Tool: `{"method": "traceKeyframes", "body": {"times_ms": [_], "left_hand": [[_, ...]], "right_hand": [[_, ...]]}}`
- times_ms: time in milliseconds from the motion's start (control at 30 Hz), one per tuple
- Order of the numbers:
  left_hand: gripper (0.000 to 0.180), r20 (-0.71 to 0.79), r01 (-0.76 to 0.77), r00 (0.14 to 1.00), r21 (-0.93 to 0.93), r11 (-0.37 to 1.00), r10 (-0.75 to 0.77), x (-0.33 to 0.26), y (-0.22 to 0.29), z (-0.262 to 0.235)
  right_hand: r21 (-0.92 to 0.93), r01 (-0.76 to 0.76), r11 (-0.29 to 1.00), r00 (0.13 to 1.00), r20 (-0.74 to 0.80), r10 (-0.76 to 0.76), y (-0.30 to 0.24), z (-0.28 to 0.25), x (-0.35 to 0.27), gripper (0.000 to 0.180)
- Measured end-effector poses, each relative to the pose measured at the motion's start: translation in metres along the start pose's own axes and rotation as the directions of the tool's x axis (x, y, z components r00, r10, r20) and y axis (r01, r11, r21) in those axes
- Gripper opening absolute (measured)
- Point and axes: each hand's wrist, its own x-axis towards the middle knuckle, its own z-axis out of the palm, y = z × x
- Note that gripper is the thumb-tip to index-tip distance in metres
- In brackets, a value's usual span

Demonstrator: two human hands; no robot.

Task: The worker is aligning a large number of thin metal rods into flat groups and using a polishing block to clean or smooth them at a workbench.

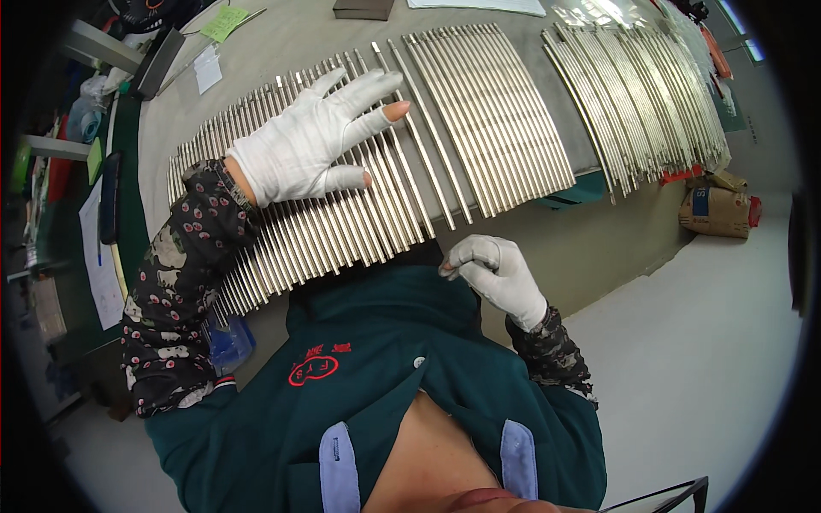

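Spread flat over a row of slim silvery metal rods (291,244), my left hand (312,141) is open, in a white glove with the thumb and index fingertips bare. Its fingers point toward the far right, near two rods (432,154) that lie a little apart from the row. My right hand (496,274), gloved in white too, is off the table's near edge, just below the rod ends. Its fingers are curled together, and whatever they may hold is hidden.
Right of my hands lies a second batch of rods (492,120), and a third batch (637,107) beyond it, partly under clear plastic. A dark block (363,8) and paper sheet (475,6) lie at the back. A brown package (718,209) is at the far right.
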Motion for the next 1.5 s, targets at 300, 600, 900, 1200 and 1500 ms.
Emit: {"method": "traceKeyframes", "body": {"times_ms": [300, 600, 900, 1200, 1500], "left_hand": [[0.078, 0.097, 0.058, 0.992, 0.204, 0.977, -0.079, 0.015, 0.005, 0.023], [0.075, 0.06, 0.073, 0.995, 0.189, 0.979, -0.085, 0.035, 0.009, 0.029], [0.067, 0.014, 0.097, 0.995, 0.205, 0.974, -0.102, 0.05, 0.012, 0.033], [0.074, 0.007, 0.031, 0.999, 0.198, 0.98, -0.033, 0.058, 0.005, 0.04], [0.074, -0.106, 0.058, 0.993, 0.13, 0.99, -0.044, -0.002, -0.002, -0.004]], "right_hand": [[-0.057, 0.078, 0.995, 0.991, 0.11, -0.072, -0.008, 0.02, 0.01, 0.012], [-0.12, 0.199, 0.973, 0.966, 0.189, -0.175, -0.008, 0.028, 0.017, 0.011], [-0.114, 0.269, 0.956, 0.943, 0.232, -0.237, -0.01, 0.034, 0.026, 0.016], [-0.153, 0.221, 0.963, 0.963, 0.189, -0.191, -0.006, 0.034, 0.029, 0.024], [-0.254, 0.21, 0.944, 0.974, 0.141, -0.178, -0.008, 0.027, 0.022, 0.024]]}}
